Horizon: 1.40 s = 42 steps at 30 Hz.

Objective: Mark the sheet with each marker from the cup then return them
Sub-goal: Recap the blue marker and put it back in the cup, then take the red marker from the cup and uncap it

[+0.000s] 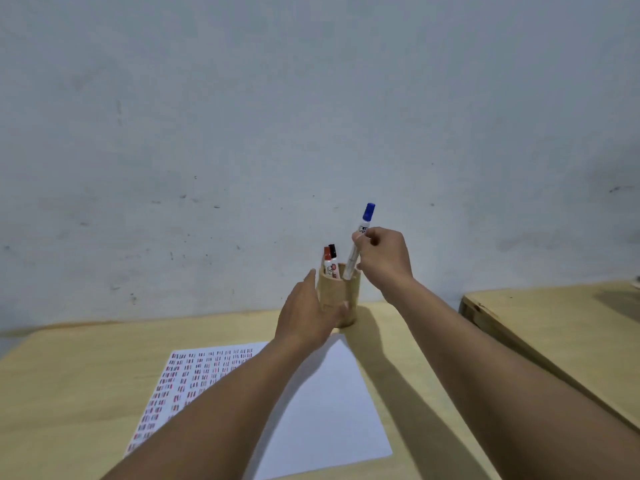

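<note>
We see the right hand [382, 258] pinching the blue-capped marker [360, 242] by its white barrel, cap up, its lower end dipping inside the rim of the wooden cup [348, 299]. The left hand's [306, 315] grip is loosely wrapped around the cup's side, steadying it on the worktop [76, 375]. A red marker [327, 259] and a black marker [333, 259] stand in the cup. The sheet [325, 410] lies just in front, its left part filled with rows of small coloured strokes.
</note>
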### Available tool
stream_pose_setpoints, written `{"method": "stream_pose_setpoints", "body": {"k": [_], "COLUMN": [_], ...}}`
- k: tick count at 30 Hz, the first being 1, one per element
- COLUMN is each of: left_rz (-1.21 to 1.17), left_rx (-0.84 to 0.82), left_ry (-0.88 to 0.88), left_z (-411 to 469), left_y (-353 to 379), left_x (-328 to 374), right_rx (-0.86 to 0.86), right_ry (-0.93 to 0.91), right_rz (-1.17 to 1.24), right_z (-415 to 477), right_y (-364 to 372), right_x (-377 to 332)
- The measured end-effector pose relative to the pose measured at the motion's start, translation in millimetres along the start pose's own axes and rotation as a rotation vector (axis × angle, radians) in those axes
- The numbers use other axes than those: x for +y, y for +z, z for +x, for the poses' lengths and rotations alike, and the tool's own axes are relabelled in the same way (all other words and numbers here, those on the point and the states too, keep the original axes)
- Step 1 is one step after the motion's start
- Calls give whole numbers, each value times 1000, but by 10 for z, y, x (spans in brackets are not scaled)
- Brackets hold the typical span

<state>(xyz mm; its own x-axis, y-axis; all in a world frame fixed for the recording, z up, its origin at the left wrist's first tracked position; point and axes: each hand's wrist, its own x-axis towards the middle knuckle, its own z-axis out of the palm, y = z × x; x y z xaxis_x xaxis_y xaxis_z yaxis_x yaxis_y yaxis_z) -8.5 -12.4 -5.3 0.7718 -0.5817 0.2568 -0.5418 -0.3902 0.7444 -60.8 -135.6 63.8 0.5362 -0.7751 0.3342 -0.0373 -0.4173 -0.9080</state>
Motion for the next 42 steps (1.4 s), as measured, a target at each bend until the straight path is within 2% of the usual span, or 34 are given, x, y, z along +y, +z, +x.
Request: {"method": "stream_pose_setpoints", "body": {"k": [5, 12, 19, 25, 32, 38, 42], "left_rz": [13, -110, -204, -155, -108, -112, -127], "left_rx": [-12, -4, 10, 31, 49, 57, 30], "left_ry": [-85, -53, -71, -53, -46, -57, -66], "left_z": [299, 461, 463, 432, 429, 423, 413], "left_y": [195, 390, 416, 413, 410, 418, 413], "left_x": [-94, -301, -360, -340, -348, -347, -316], "right_rx": [-36, -181, -28, -99, -75, -54, -64], "right_ry": [-73, 30, -62, -46, -120, -124, -161], "right_rz": [-217, -432, -457, -629, -773, -756, -631], "right_z": [215, 368, 251, 181, 221, 224, 174], "right_y": [83, 208, 320, 495, 547, 580, 539], "right_x": [177, 430, 394, 327, 288, 314, 240]}}
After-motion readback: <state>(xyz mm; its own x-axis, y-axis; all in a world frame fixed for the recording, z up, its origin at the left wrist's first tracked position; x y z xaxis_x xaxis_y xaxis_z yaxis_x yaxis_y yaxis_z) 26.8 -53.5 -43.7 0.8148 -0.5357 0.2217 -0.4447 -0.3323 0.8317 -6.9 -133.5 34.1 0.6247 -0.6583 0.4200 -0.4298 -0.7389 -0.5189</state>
